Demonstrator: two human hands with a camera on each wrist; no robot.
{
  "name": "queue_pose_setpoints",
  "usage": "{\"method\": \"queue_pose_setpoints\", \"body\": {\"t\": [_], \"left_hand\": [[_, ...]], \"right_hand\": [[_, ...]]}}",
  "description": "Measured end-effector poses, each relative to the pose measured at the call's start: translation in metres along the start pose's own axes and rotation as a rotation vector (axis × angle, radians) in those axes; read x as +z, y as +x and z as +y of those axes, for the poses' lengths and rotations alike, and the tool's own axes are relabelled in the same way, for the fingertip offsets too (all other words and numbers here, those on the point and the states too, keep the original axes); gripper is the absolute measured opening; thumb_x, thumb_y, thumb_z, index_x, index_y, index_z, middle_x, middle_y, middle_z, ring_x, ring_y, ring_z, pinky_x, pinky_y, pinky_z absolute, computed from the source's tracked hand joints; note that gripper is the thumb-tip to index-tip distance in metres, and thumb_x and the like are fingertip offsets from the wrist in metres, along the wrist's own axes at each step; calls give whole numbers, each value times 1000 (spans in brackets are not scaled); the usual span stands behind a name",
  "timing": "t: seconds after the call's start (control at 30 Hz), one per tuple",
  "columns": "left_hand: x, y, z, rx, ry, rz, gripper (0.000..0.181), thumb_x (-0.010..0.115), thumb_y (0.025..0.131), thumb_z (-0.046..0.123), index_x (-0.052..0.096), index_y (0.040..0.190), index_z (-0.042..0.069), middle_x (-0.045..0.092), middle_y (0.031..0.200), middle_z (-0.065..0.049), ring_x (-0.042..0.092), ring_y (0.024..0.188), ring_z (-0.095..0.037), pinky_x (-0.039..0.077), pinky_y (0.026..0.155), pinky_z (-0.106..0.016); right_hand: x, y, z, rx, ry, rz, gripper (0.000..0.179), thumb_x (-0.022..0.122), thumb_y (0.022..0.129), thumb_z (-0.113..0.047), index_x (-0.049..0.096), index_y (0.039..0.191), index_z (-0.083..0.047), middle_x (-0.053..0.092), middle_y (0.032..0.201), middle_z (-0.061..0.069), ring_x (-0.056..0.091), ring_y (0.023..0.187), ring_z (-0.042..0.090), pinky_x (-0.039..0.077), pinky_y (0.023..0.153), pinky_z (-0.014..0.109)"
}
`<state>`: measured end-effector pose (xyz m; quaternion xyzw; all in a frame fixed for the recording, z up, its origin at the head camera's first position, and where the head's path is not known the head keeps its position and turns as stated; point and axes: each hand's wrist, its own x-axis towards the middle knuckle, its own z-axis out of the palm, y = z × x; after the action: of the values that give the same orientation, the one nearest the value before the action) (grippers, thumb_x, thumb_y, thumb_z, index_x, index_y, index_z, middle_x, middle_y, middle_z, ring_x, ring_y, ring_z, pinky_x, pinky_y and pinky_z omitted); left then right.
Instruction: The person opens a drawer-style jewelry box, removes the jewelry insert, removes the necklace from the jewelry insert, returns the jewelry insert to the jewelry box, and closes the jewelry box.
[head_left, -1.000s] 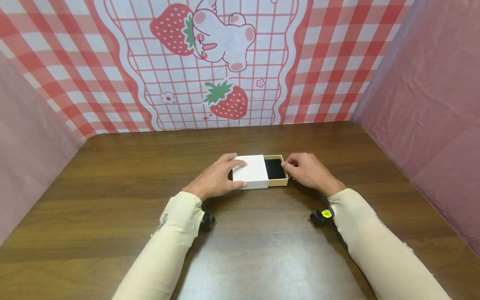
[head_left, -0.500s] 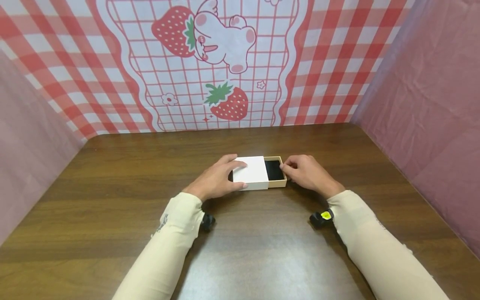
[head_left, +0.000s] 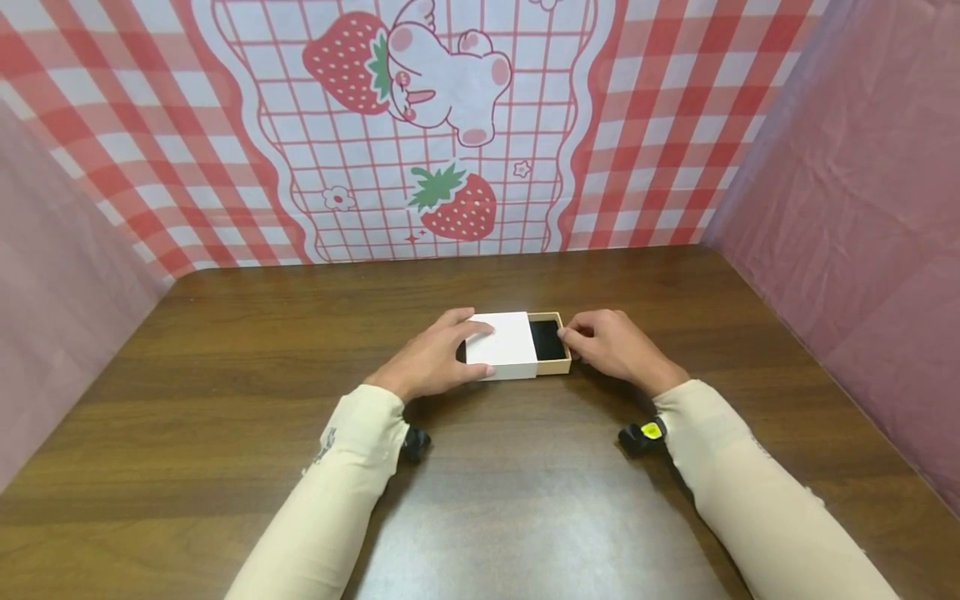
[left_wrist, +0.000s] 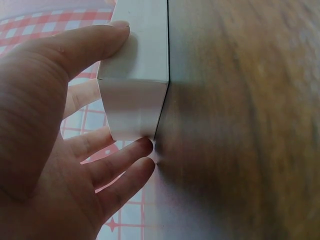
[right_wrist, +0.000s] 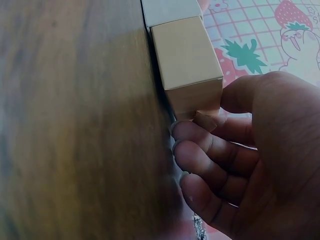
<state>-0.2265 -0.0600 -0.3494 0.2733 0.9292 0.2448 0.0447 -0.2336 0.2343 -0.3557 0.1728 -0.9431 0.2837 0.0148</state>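
A white cardboard box sleeve [head_left: 504, 342] lies on the table, with a tan inner drawer [head_left: 553, 367] sticking out of its right end. Inside the drawer's exposed part is a black lining [head_left: 547, 340]. My left hand [head_left: 433, 354] grips the sleeve's left end, thumb on the near side and index finger over the top; the left wrist view shows the thumb on the white sleeve wall [left_wrist: 140, 45]. With thumb and index finger, my right hand [head_left: 617, 340] pinches the drawer's right end, where a small tan tab [right_wrist: 205, 120] shows between the fingers.
The brown wooden table [head_left: 480, 500] runs up to a red-and-white checked cloth [head_left: 660, 125] printed with strawberries. Pink cloth [head_left: 847, 208] hangs along the right side, and more along the left. A black wrist camera [head_left: 641, 435] sits under the right wrist.
The drawer has slid a little to the left into the sleeve, so less of it shows. My right hand has moved slightly left with it; the left hand keeps its hold.
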Motion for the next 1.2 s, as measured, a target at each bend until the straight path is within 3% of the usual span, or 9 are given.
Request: {"method": "queue_pose_setpoints", "body": {"t": [0.93, 1.2], "left_hand": [[1, 0, 0, -4, 3, -3, 62, 72, 90, 44, 53, 146, 24, 30, 160, -8, 39, 140, -28, 38, 109, -48], [0, 0, 0, -6, 3, 0, 62, 72, 90, 45, 53, 146, 25, 29, 161, -7, 39, 140, -28, 39, 109, -49]], "right_hand": [[3, 0, -1, -34, 25, -8, 32, 60, 101, -31, 69, 75, -16, 60, 65, -3, 55, 65, 16, 42, 63, 34], [3, 0, -2, -25, 18, -12, 25, 60, 101, -31, 71, 84, -17, 60, 67, -3, 56, 68, 17, 43, 68, 36]]}}
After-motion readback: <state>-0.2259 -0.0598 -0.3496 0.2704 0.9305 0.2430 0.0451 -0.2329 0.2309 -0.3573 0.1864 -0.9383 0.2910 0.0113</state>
